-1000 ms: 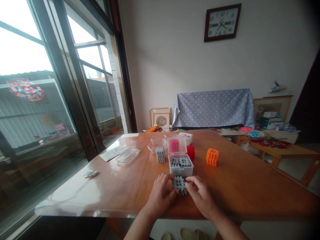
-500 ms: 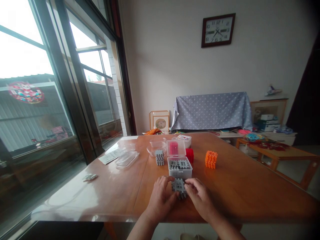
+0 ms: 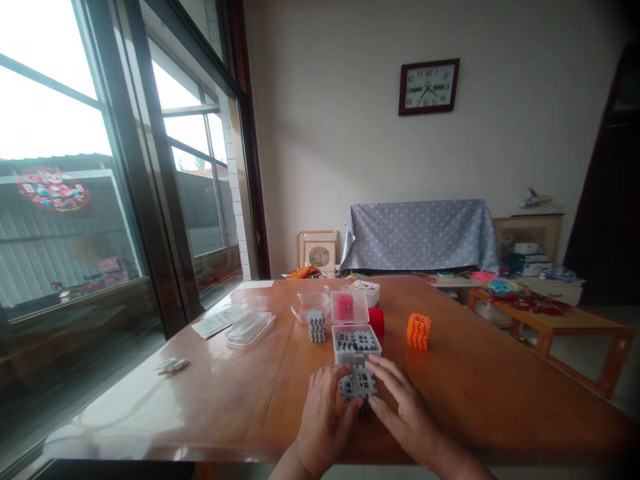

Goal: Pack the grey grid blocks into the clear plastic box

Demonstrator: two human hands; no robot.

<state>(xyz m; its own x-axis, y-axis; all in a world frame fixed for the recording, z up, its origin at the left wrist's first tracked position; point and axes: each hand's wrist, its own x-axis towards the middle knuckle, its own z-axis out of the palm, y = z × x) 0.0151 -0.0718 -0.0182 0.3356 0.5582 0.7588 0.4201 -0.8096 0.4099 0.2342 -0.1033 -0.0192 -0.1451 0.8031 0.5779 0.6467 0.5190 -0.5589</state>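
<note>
Just in front of the clear box, my hands are at a grey interlocking plastic block with notched edges and square openings. My left hand is closed on its left side, thumb at the near edge and fingers at the far edge. My right hand grips the right side, its thumb and index finger at two corners. Inside the clear box lie several more grey pieces. A stack of grey pieces stands left of the box, while an orange stack is at the right.
Behind the box is a red stack; another red piece shows through the raised lid. Clear plastic lids, a leaflet and a small packet lie on the wooden table. A window borders the left.
My right thumb and fingers have spread from a pinch to span the grey block's right side. The block's openings now face me differently. The camera view has tilted slightly upward.
</note>
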